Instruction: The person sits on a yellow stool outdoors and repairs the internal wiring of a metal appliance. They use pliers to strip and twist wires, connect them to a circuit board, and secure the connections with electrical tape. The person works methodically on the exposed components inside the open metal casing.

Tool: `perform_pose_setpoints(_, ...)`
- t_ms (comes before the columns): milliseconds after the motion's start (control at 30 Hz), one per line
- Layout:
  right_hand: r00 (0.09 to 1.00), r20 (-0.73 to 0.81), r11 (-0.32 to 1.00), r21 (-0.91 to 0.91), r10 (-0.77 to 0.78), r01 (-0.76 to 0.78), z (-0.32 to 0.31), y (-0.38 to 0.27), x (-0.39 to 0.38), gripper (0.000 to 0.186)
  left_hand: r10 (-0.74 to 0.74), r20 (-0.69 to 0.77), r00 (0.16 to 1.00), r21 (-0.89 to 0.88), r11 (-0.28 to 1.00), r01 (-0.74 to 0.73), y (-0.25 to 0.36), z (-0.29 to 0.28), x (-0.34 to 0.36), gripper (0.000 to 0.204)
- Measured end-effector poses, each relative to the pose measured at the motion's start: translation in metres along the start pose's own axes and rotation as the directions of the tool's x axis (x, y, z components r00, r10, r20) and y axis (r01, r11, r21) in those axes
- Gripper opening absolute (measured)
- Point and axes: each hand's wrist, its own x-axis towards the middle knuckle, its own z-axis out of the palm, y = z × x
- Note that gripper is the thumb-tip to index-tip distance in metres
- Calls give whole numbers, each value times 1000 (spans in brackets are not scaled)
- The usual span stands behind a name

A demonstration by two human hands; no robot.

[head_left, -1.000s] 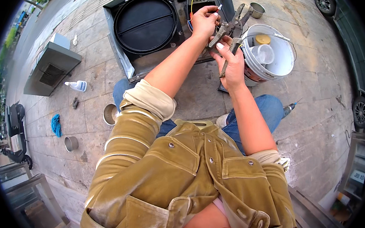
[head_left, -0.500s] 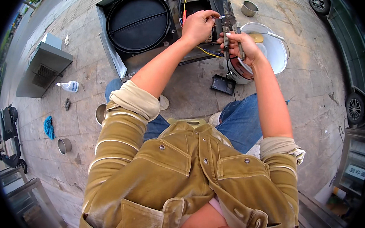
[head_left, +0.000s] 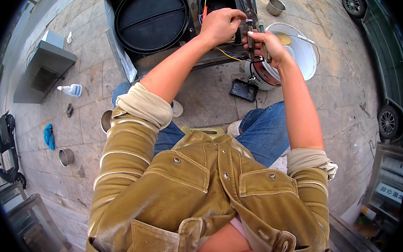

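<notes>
My right hand (head_left: 271,48) is wrapped round the handles of dark-jawed pliers (head_left: 250,47), whose head points away from me. Just left of the tool, my left hand (head_left: 223,26) has its fingers pinched on a thin white piece, perhaps a wire end, that reaches the pliers. Its exact kind is too small to make out. Both hands are over the near right part of an open metal appliance housing (head_left: 122,62) with a large round black cover (head_left: 152,19). Yellow and blue wires (head_left: 230,54) trail from the housing below my left hand.
Right of the housing stands a white bucket (head_left: 308,63); a black plastic case (head_left: 244,90) lies before it. Metal cups (head_left: 275,7), a spray bottle (head_left: 71,90), a blue cloth (head_left: 49,136) and a grey metal box (head_left: 41,70) are on the paving. A parked vehicle (head_left: 390,63) is far right.
My left fingers have come closer to the pliers, and the white piece now meets the tool. The right hand keeps its grip. The whole view has shifted slightly.
</notes>
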Motion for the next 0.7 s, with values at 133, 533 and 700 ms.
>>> perform_pose_setpoints(133, 999, -50, 999, -53, 0, -2, 8, -3, -1, 25, 0, -13, 1000, 40, 999, 1, 1, 0, 1, 22)
perform_pose_setpoints(533, 994, -103, 996, -90, -35, 25, 10, 1, 6, 28, -27, -27, 999, 35, 999, 28, -1, 0, 2, 22)
perform_pose_setpoints(700, 993, -110, 994, -105, -48, 37, 12, 1, 7, 26, -17, -38, 999, 45, 999, 19, -1, 1, 3, 22)
